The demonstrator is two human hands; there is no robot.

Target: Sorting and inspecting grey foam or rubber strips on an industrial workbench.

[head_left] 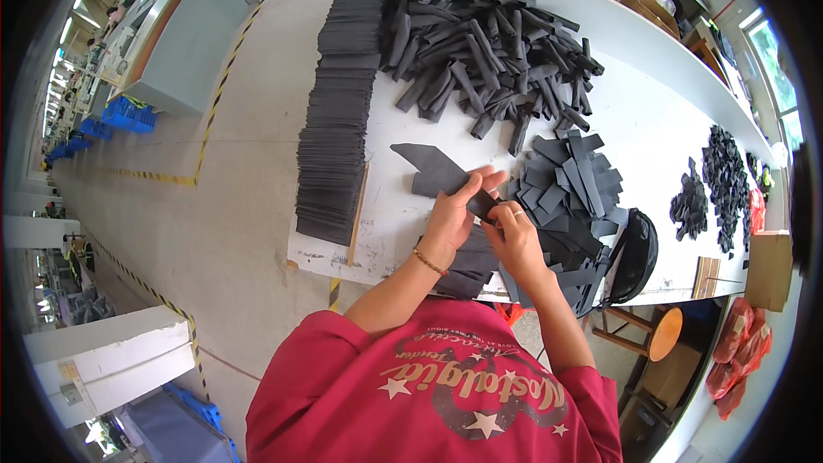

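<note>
A dark, flat, fabric-like piece [439,173] with a pointed end stretches up and left from my hands, above the white table. My left hand [453,221] is closed around its lower part, thumb on top. At the piece's narrow end, the fingers of my right hand [517,244] pinch it. Near my left wrist lie more dark flat strips [467,267], partly hidden by my arms. Just beyond my right hand is a loose pile of dark rectangular pieces [566,178].
A long row of stacked dark pieces [339,111] runs along the table's left edge. Rolled dark pieces [493,51] are heaped at the back. A black bag [636,255] sits right of me, near a wooden stool [665,334]. Small dark heaps [724,176] lie far right.
</note>
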